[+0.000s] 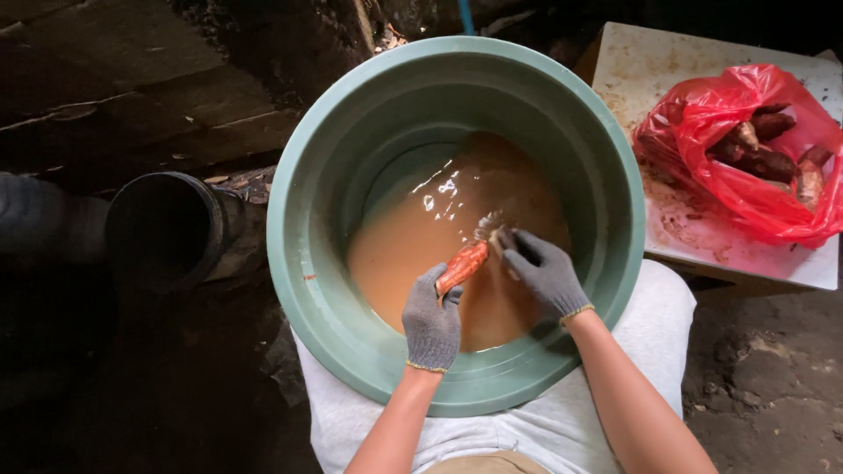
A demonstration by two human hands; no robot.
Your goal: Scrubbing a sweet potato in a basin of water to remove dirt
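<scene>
— What's the big vessel made of?

— A round green plastic basin, smooth-walled, holding murky orange-brown water. It rests against the person's lap.

— And the hands?

— Both wear grey knitted gloves. The left hand is curled tight around the lower end of a reddish-orange sweet potato, long and tapered, with wet, glistening skin. The right hand is bent over the potato's upper end, its fingers pressed against the tip; I cannot tell whether it grips anything of its own.

— Where is the potato exactly?

— Just above the water's surface, near the basin's middle, tilted up to the right.

— Anything beside the basin?

— At right, a stained whitish board carries a crinkled red plastic bag with dark, dirty tubers inside. At left lies a dark rubber boot.
</scene>
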